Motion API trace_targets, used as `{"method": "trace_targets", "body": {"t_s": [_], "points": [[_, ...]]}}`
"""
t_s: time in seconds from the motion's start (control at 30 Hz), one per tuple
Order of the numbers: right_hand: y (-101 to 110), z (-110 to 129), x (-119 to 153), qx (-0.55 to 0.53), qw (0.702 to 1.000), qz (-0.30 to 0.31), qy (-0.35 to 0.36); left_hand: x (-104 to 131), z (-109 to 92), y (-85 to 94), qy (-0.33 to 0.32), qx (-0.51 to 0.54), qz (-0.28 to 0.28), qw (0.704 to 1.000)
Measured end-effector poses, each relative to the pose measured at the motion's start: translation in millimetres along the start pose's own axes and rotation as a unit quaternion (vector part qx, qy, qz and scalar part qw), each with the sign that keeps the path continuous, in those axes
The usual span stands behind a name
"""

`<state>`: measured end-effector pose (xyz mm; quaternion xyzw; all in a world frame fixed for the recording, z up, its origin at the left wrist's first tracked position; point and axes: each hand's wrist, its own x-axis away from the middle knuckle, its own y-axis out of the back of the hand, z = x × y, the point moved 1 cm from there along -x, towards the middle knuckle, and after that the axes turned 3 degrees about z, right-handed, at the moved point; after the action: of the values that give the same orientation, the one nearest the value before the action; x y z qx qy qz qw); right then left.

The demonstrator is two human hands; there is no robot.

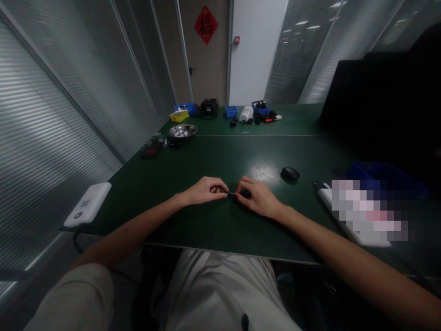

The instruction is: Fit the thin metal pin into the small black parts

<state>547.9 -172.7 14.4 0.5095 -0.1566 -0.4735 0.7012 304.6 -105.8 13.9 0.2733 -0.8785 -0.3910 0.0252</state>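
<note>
My left hand pinches one end of a slim dark pen-like object between thumb and fingers. From the other side, my right hand grips it, and a black part shows under the curled fingers. The fingertips of both hands are close together, with a short piece of the object visible between them. Its exact kind is too small and dark to make out. Both hands are just above or resting on the dark green table, near its front edge.
A black mouse lies right of my hands. Further right are a white board-like item and a blue tray. A white box sits at the left edge. A metal bowl and blue bins stand farther back.
</note>
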Motion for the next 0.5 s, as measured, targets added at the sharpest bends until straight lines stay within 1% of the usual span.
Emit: {"method": "trace_targets", "body": {"t_s": [0.5], "points": [[0.6,-2.4,-1.7,-0.008,1.0,0.006,-0.002,1.0,3.6,2.3,-0.001,0.002,0.021,1.0]]}}
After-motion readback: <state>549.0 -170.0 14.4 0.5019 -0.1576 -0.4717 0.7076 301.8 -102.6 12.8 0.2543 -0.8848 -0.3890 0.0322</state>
